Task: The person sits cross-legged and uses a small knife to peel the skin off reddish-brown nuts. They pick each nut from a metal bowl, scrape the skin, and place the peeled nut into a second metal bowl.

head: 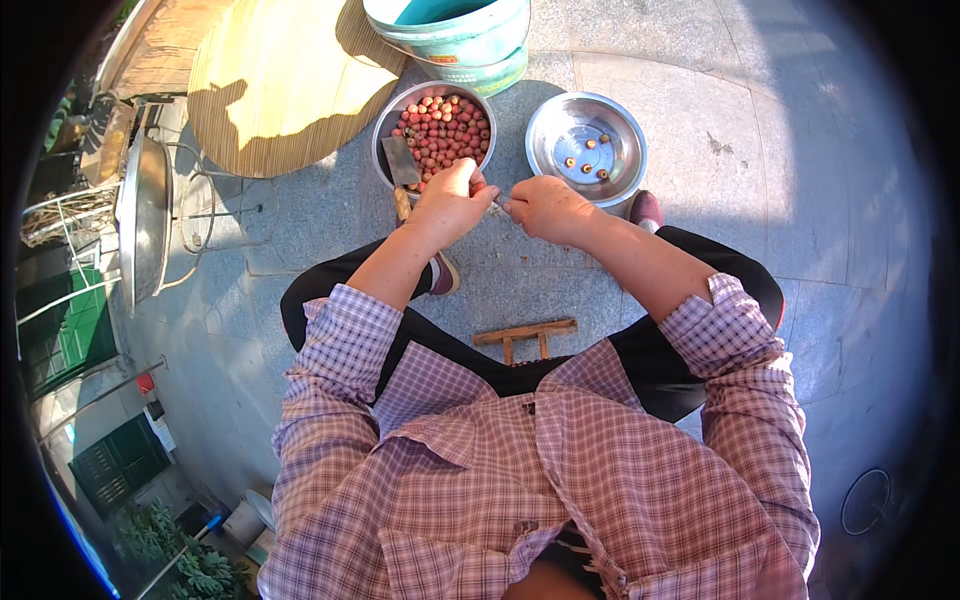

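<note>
Between the fingertips of my left hand (454,201) is a small red fruit, mostly hidden by the fingers. My right hand (549,210) is closed around a small thin tool whose tip points at that fruit; its kind cannot be told. Beyond the left hand stands a steel bowl (380,161) heaped with small red fruits (450,131). A cleaver (401,161) with a wooden handle lies across its left rim. A second steel basin (640,150), to the right, holds several small fruits (591,144) spread on its bottom.
A turquoise plastic bucket (480,60) stands behind the bowl. A round slatted mat (277,97) lies at the upper left, near a large metal wok (145,217) on its side. My shoes (446,275) are near both bowls. A wooden stool part (525,331) shows between my legs.
</note>
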A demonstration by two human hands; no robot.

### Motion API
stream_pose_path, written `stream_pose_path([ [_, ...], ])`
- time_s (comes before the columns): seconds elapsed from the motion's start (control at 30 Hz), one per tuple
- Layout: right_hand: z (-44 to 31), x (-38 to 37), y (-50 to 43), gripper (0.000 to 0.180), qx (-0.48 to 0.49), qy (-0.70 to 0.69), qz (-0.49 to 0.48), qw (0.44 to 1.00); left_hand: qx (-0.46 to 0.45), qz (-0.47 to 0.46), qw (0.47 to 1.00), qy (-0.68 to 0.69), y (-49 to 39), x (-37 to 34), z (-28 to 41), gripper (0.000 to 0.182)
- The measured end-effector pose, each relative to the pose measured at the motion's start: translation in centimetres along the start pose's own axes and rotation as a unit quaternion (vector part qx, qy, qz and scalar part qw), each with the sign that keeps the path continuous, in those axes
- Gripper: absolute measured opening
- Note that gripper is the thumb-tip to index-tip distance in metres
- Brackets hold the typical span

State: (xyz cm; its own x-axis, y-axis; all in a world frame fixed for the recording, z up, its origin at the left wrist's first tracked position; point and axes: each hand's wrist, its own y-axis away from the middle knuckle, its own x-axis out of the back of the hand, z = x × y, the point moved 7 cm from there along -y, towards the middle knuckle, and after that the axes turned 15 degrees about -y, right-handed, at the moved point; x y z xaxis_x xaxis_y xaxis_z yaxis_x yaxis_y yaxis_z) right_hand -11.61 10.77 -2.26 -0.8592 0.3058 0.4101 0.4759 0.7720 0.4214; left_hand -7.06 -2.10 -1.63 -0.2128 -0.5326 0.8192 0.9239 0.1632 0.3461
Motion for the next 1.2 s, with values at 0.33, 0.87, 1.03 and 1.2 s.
stream_pose_path([
  [0.33, -0.4, 0.9, 0.0, 0.032, -0.019, 0.076, -0.046, 0.996, 0.016, -0.013, 1.000, -0.020, -0.4, 1.6, -1.0, 0.024],
  [0.87, -4.2, 6.4, 3.4, 0.025, 0.114, 0.079, 0.217, 0.966, -0.102, -0.063, 0.745, 0.656, -0.3, 3.6, 1.9, 0.024],
  [1.03, -5.9, 7.4, 4.8, 0.022, 0.188, 0.097, 0.256, 0.943, -0.103, -0.038, 0.750, 0.653, 0.0, 4.3, 1.7, 0.029],
  [1.2, -6.7, 6.8, 4.9, 0.021, 0.202, 0.150, 0.248, 0.935, -0.116, -0.041, 0.774, 0.621, 0.4, 4.5, 2.2, 0.032],
])
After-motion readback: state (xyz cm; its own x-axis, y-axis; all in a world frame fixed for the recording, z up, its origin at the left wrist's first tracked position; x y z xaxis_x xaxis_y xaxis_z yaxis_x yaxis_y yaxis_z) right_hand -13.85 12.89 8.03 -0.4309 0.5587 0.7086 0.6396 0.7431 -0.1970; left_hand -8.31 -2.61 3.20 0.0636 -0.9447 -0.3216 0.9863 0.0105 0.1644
